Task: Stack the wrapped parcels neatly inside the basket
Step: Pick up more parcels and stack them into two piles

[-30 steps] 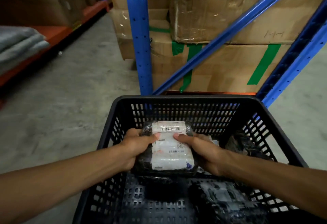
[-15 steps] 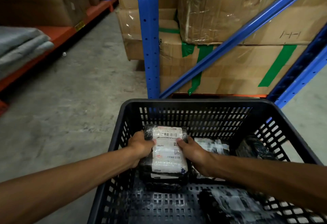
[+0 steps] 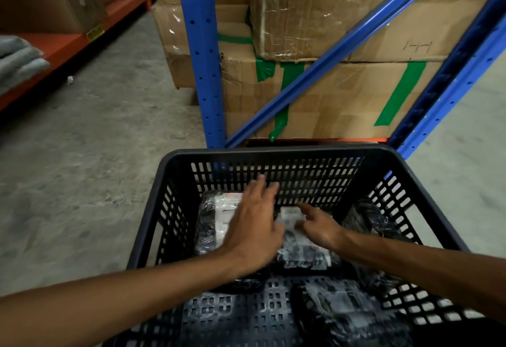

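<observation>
A black slotted basket [image 3: 276,155] stands on the floor below me. A black-wrapped parcel with a white label [image 3: 216,218] lies in its far left corner. My left hand [image 3: 254,226] hovers flat over it, fingers spread, holding nothing. Beside it lies a second labelled parcel [image 3: 301,248]; my right hand [image 3: 319,227] is over its far end with fingers loosely apart, touching or just above it. Another black parcel [image 3: 369,223] leans at the right wall, and one more [image 3: 347,311] lies near the front.
Blue rack uprights and a diagonal brace [image 3: 201,53] stand just behind the basket, with taped cardboard boxes [image 3: 328,94] stacked between them. An orange shelf with boxes [image 3: 68,42] and grey folded cloth [image 3: 16,62] runs along the left. Grey concrete floor [image 3: 95,155] lies to the left.
Both hands let go of the labelled parcel, which now rests in the far left corner. The left hand opened and lifted over it; the right hand shifted right onto the neighbouring parcel.
</observation>
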`<state>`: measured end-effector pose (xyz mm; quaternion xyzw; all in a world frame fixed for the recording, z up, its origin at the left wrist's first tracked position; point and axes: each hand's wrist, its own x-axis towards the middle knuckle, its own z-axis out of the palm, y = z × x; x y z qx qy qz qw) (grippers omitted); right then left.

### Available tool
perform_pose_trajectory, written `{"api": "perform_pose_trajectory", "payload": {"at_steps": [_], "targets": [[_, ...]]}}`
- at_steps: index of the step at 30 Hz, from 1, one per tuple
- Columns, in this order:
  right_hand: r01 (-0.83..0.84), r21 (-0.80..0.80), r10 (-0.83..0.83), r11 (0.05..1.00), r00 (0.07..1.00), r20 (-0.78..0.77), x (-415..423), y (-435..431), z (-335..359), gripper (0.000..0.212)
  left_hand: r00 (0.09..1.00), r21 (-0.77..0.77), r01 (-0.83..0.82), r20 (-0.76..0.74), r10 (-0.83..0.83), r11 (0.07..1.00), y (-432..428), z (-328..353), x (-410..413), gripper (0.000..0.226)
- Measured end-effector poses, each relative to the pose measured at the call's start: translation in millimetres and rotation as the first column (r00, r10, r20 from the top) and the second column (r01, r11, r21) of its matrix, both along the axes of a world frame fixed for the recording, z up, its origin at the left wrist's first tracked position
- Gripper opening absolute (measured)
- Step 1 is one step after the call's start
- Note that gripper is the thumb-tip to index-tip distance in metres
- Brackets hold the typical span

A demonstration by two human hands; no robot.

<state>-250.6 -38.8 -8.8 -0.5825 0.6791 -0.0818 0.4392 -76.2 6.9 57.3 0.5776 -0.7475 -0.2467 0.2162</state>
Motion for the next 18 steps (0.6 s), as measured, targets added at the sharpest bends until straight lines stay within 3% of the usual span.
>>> {"api": "perform_pose_trajectory", "payload": {"at_steps": [2, 4, 6, 8, 10, 13, 18], "targets": [[-0.264, -0.014, 0.258, 0.965, 0.953, -0.160, -33.3, 8.4, -4.0, 0.078, 0.977, 0.020, 0.198, 0.074, -0.199, 0.980, 5.3, -7.4, -30.2, 0.079], [-0.483, 0.019, 0.453, 0.875, 0.806, -0.382, -56.6, 20.6, -15.6, 0.091, 0.896, 0.129, 0.295, 0.308, -0.321, 0.947, 6.7, -23.9, -59.4, 0.087], [-0.597, 0.083, 0.536, 0.798, 0.639, -0.552, -66.2, 31.1, -29.4, 0.103, 0.760, 0.272, 0.276, 0.526, -0.383, 0.922, 4.9, -47.0, -80.7, 0.097], [-0.641, 0.151, 0.591, 0.753, 0.556, -0.585, -66.1, 37.2, -40.3, 0.115, 0.688, 0.368, 0.185, 0.614, -0.388, 0.911, 2.1, -70.9, -90.8, 0.100], [-0.653, 0.178, 0.607, 0.736, 0.520, -0.601, -62.3, 39.2, -47.3, 0.116, 0.714, 0.377, 0.072, 0.626, -0.312, 0.923, -2.3, -94.1, -93.2, 0.092], [-0.612, 0.111, 0.528, 0.783, 0.559, -0.640, -58.3, 41.2, -60.3, 0.101, 0.767, 0.262, 0.009, 0.617, -0.174, 0.965, -5.6, -123.8, -94.7, 0.066], [-0.624, 0.031, 0.464, 0.781, 0.545, -0.699, -56.0, 43.5, -70.1, 0.069, 0.748, 0.217, 0.057, 0.637, -0.186, 0.974, -12.4, -151.6, -93.5, 0.068]]}}
